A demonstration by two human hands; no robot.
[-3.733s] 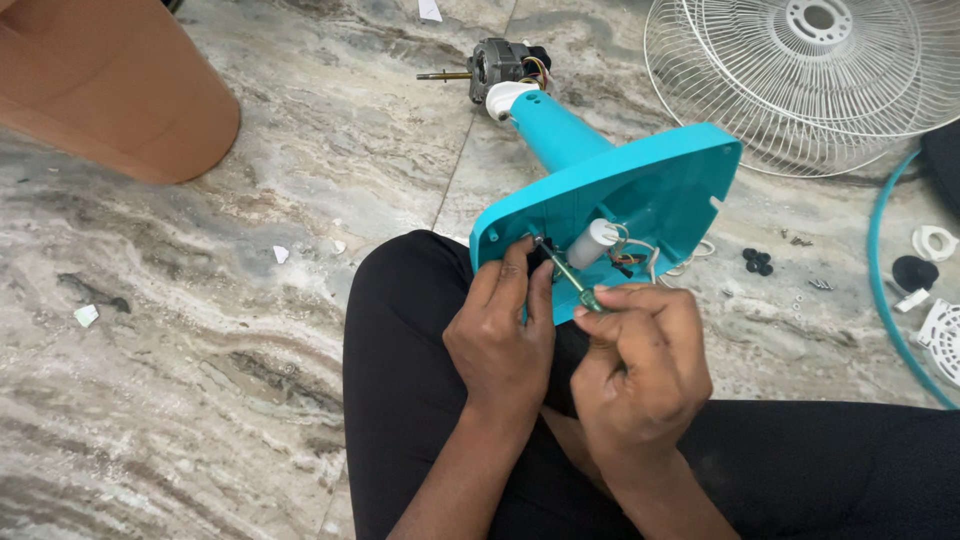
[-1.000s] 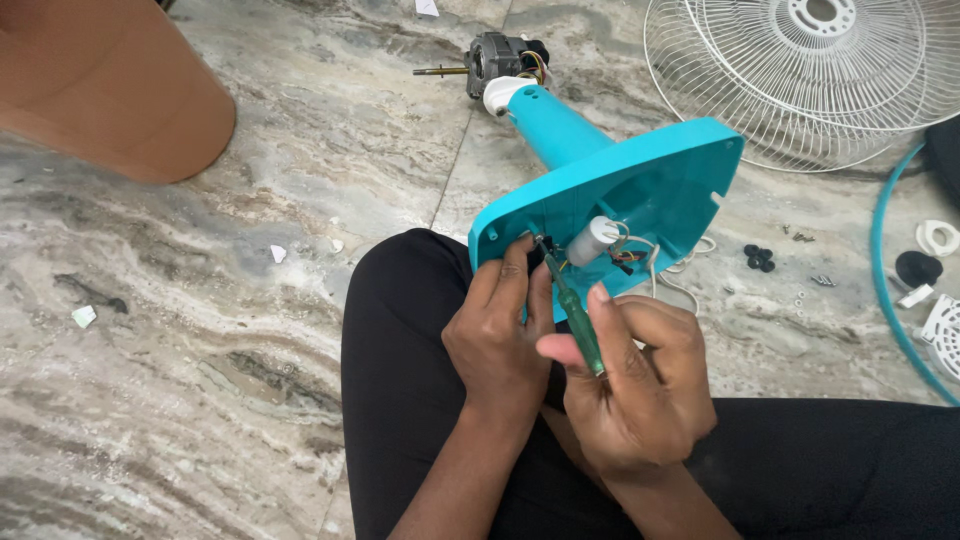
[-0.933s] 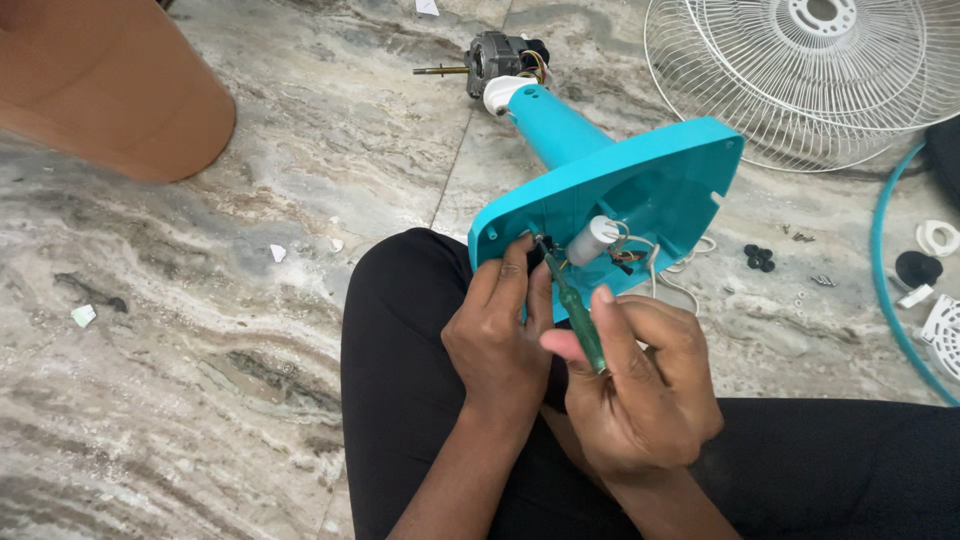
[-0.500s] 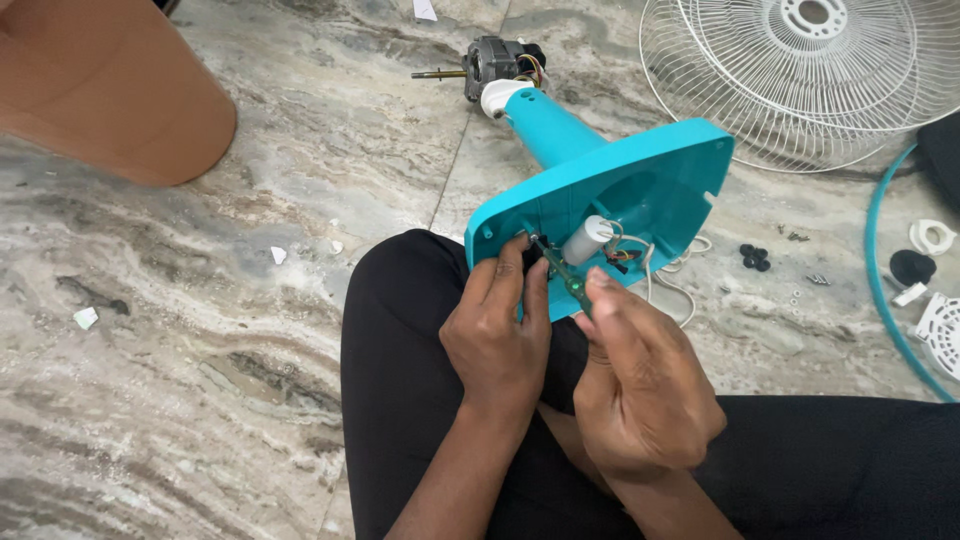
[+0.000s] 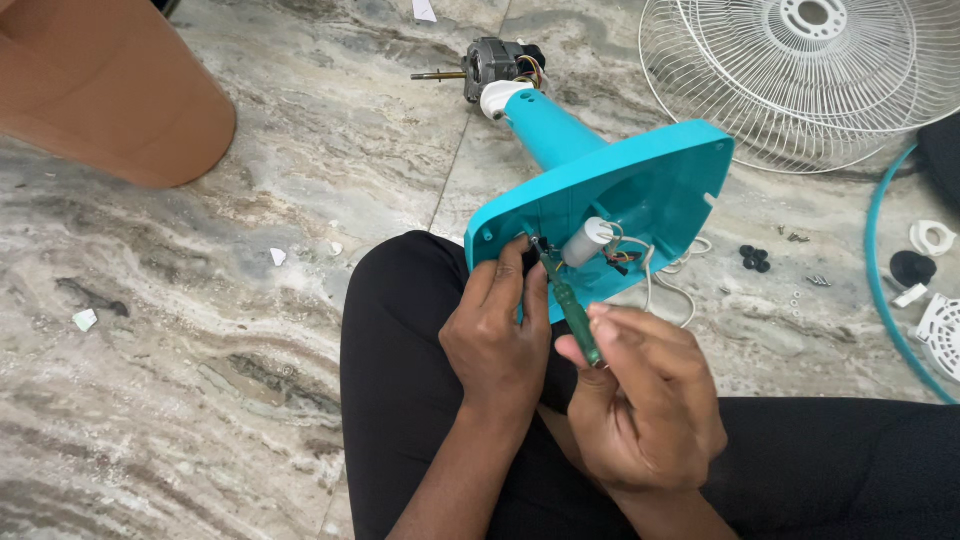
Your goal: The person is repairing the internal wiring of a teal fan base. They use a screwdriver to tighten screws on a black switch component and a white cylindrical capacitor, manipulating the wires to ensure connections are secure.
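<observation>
The right hand (image 5: pixel 645 400) is now regripping the green screwdriver (image 5: pixel 572 305) lower, fingers closed, while the left hand (image 5: pixel 495 335) fingers are pinching the teal base (image 5: pixel 660 185) rim, tip seated inside.

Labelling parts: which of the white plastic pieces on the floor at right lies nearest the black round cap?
The white ring-shaped plastic piece, just above the black round cap. The small white clip lies below the cap, the white slotted part at the frame edge.

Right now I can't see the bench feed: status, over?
Left hand steadies teal fan base. Right hand grips green screwdriver, tip inside base by white capacitor. Loose wires nearby.
</observation>
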